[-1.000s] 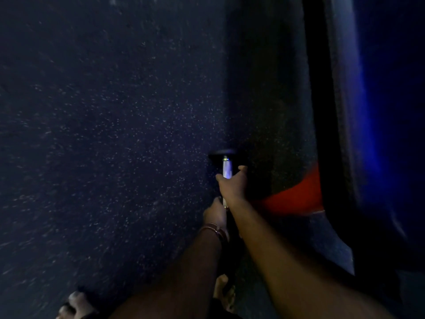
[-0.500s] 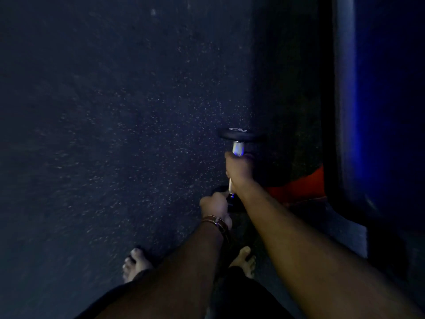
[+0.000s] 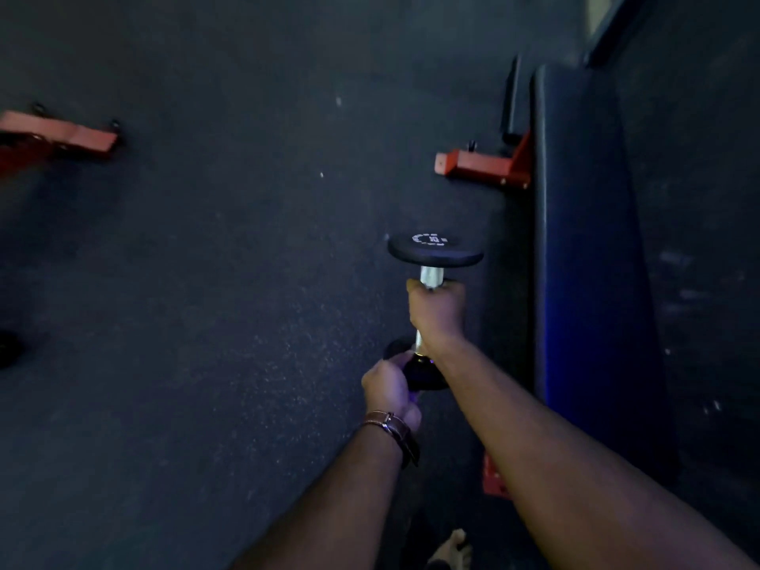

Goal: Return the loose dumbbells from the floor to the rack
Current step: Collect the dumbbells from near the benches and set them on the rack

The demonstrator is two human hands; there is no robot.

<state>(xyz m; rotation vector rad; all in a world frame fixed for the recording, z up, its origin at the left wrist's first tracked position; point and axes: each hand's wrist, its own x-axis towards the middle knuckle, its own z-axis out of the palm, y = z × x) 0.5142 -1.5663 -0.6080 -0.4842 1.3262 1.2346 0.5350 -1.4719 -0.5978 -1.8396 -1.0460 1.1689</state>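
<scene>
A dumbbell with black round heads and a chrome handle is held off the dark rubber floor, its far head pointing away from me, white markings on its face. My right hand is wrapped around the chrome handle. My left hand, with a brown watch strap at the wrist, grips the near black head from the left. No rack shows in this view.
A padded dark bench with a red steel foot runs along the right. Another red frame foot lies at the far left, with a dark round object below it. My bare foot shows at the bottom.
The dumbbell has risen off the floor in both hands. My view has lifted, bringing the bench's red foot and the red frame on the left into sight.
</scene>
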